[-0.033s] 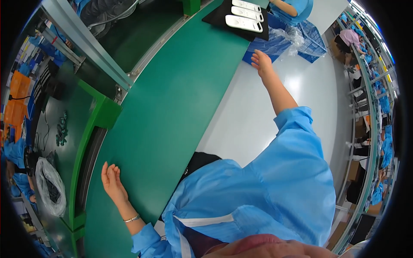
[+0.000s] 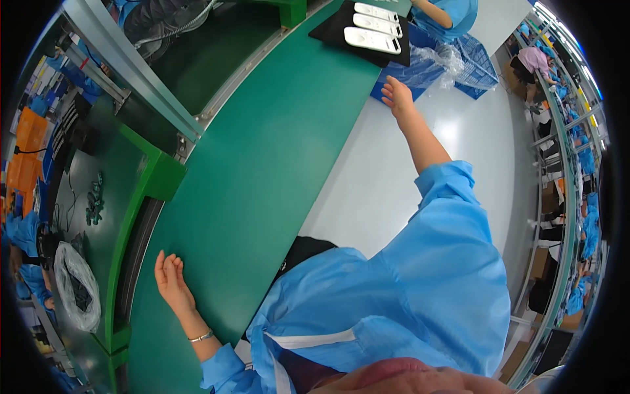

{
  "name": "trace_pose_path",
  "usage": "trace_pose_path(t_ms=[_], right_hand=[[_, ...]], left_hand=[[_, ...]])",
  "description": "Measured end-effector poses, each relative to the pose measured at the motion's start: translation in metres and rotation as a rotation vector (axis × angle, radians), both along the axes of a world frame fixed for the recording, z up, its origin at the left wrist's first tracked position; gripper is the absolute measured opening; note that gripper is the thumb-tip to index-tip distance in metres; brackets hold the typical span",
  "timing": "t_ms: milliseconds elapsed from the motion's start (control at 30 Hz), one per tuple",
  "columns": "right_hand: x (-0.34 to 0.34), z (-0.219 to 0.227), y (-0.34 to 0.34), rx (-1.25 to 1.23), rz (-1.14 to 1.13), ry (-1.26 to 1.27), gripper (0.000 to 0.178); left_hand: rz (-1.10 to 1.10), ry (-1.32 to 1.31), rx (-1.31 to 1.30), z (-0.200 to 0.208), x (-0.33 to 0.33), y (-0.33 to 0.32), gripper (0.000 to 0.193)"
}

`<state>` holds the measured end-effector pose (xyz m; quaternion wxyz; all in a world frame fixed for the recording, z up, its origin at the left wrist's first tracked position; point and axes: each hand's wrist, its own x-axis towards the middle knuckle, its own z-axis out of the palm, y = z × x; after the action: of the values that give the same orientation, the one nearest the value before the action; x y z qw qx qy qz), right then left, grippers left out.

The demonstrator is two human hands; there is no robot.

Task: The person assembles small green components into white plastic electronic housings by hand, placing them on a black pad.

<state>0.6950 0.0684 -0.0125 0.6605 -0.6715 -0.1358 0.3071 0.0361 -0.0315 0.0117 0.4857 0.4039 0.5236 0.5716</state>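
My left hand [image 2: 173, 281] is over the left side of the green belt [image 2: 243, 177], palm turned up and fingers loosely bent. There is nothing in it. Stretched out to the far right, my right hand [image 2: 399, 97] is past the belt's edge and close to a blue crate. Its fingers are apart and it is bare. Beyond it, at the belt's far end, long white plastic housings [image 2: 372, 40] with a dark slot at one end lie side by side on a black mat [image 2: 331, 29]. Neither hand touches them.
Clear plastic film lies over the blue crates [image 2: 476, 65] on the floor. A co-worker's blue sleeve [image 2: 453, 14] is beside the mat. Left of the belt stand a green frame [image 2: 161, 172], a grey metal post [image 2: 141, 72] and a bag-lined bin [image 2: 77, 285].
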Motion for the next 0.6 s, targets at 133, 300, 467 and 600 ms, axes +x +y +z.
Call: trace_pose_path(t_ms=[133, 300, 467, 600], right_hand=[[0.018, -0.01, 0.036, -0.082, -0.104, 0.054, 0.056], [0.042, -0.022, 0.053, -0.266, -0.208, -0.116, 0.046], [0.033, -0.016, 0.069, -0.346, -0.228, -0.113, 0.041], [0.064, -0.032, 0.075, -0.308, -0.344, -0.265, 0.041]], left_hand=[[0.025, 0.045, -0.035, 0.002, 0.0, -0.005, 0.033], [0.053, 0.07, -0.045, 0.004, 0.006, -0.006, 0.033], [0.077, 0.103, -0.032, 0.002, -0.001, -0.008, 0.032], [0.066, 0.088, -0.044, -0.002, -0.002, -0.007, 0.031]])
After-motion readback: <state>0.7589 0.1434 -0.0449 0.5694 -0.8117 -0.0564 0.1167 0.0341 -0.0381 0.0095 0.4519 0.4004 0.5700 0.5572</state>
